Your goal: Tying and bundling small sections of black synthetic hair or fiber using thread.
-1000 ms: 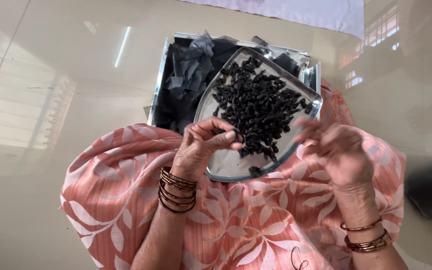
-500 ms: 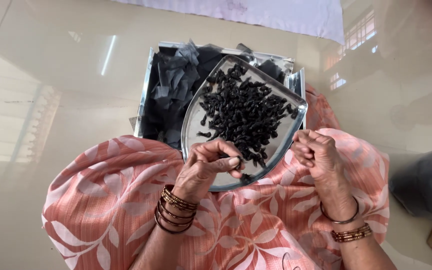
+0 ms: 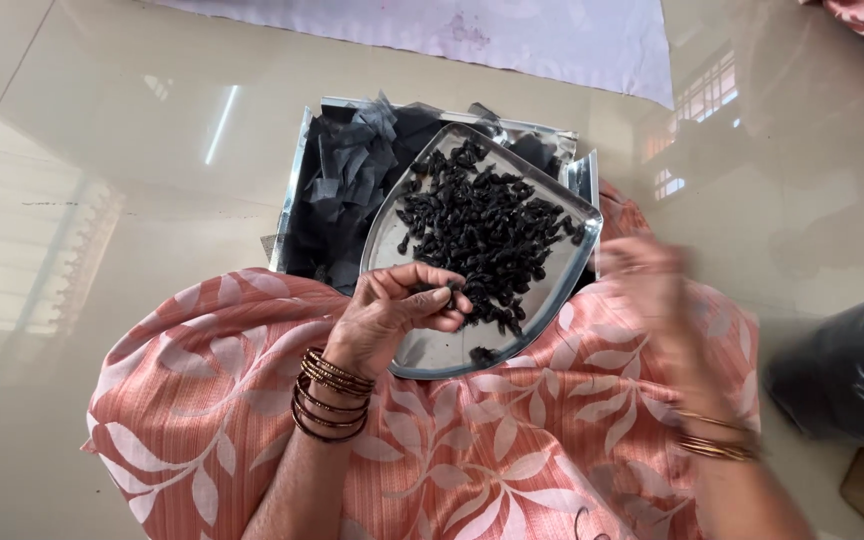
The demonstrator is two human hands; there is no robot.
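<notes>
The left hand [image 3: 397, 312] is curling its fingers inward over the near edge of a shallow steel tray [image 3: 430, 352], its fingertips pinching together on what looks like one small dark piece, though the piece itself is mostly hidden between them. A stack of bangles [image 3: 330, 392] is circling its wrist, just below the hand. Directly beyond the fingertips, and touching them at the near side, a heap of black shrivelled pieces [image 3: 482, 228] is lying on the tray, spreading away from the hand toward the tray's far corner; one stray piece is sitting apart on the bare metal just right of the hand. Beyond and to the left of the left hand, a square steel tin [image 3: 297, 190] holding dark grey scraps [image 3: 357, 165] is sitting half under the tray. The tray is resting on a lap draped in salmon cloth with a pale leaf print [image 3: 202, 400], between the two hands. The right hand [image 3: 652, 285] is hovering just off the tray's right edge, above the cloth, blurred so heavily that I cannot tell whether it is open or closed or gripping anything. Well to its right, a black bag [image 3: 847, 375] is lying on the glossy floor [image 3: 102, 150].
</notes>
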